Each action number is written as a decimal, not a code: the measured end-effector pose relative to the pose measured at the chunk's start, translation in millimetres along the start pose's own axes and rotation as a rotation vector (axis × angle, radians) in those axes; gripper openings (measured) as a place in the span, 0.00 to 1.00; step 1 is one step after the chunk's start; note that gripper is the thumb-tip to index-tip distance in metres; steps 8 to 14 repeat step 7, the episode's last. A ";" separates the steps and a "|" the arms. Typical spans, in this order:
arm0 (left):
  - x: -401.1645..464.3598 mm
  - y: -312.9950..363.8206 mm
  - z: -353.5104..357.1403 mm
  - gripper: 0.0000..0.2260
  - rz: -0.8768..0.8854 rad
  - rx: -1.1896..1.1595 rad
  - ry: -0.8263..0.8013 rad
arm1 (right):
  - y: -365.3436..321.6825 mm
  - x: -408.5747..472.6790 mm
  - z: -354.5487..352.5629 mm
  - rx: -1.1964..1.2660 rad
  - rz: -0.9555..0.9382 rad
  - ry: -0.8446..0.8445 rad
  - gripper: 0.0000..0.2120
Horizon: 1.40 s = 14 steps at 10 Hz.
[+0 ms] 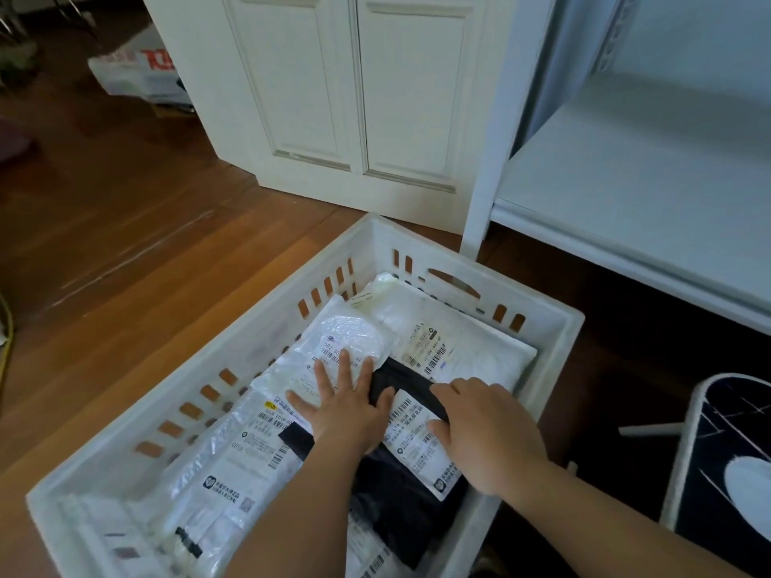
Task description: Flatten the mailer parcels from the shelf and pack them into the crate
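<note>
A white slotted crate point(538, 317) stands on the wooden floor and holds several mailer parcels. A black mailer point(400, 473) with a white label lies on top near the crate's right side. My left hand point(342, 404) presses flat with spread fingers on the black mailer's left edge and on a white bubble mailer point(354, 340) beside it. My right hand point(486, 431) rests on the black mailer's right part, its fingers bent over the label. A large white mailer point(479, 352) lies at the far end. The white shelf point(626, 177) at the right shows bare boards.
White panelled cabinet doors point(354, 98) stand behind the crate. A black-and-white stool point(721, 460) sits on the floor to the right. A flat cardboard box point(137, 73) lies at the far left. Bare wooden floor point(125, 244) spreads left of the crate.
</note>
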<state>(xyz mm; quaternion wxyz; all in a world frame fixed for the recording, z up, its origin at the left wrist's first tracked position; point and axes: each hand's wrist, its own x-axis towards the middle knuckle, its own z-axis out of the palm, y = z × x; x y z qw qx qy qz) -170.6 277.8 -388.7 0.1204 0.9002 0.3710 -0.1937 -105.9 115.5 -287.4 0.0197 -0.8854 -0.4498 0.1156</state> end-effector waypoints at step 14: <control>-72.8 64.8 -59.7 0.26 0.235 0.048 -0.108 | 74.7 -86.5 -53.3 0.057 0.239 -0.015 0.31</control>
